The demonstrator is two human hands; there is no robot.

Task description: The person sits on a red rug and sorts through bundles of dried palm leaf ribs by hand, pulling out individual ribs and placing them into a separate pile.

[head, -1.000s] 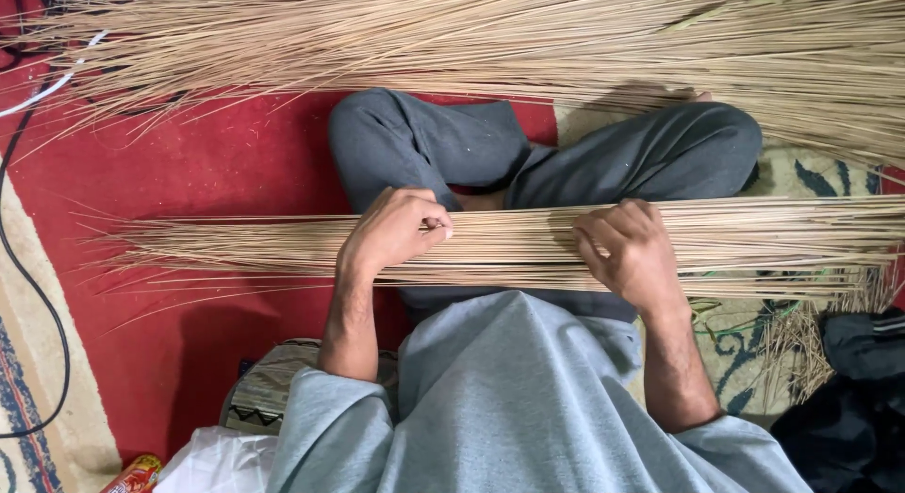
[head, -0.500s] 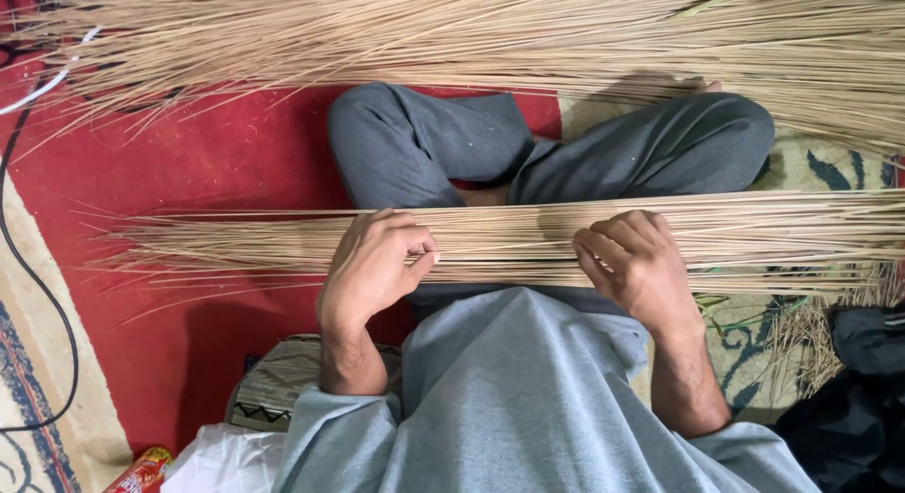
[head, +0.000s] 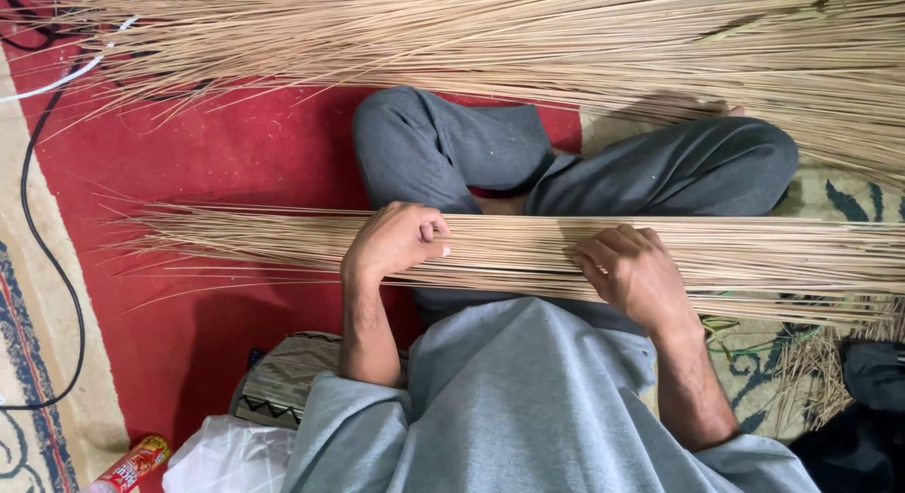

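Observation:
A long flat bundle of thin pale straw sticks (head: 509, 253) lies across my lap, stretching from the red carpet on the left past the right edge. My left hand (head: 394, 240) rests on it left of centre, fingers curled and pinching some sticks. My right hand (head: 633, 274) grips the bundle right of centre, fingers wrapped over the sticks. My crossed legs in dark grey trousers (head: 566, 158) lie under and beyond the bundle. A grey shirt covers my body at the bottom.
A much larger heap of the same sticks (head: 528, 41) spreads across the top. A red carpet (head: 189, 163) with a black cable (head: 42, 220) is at left. A white bag (head: 222, 455), a red packet (head: 127, 465) and a dark cloth (head: 863, 418) lie near the bottom corners.
My left hand has shifted slightly up and right on the bundle and closed its fingers on sticks. The right hand stays on the bundle. The view drifted a little.

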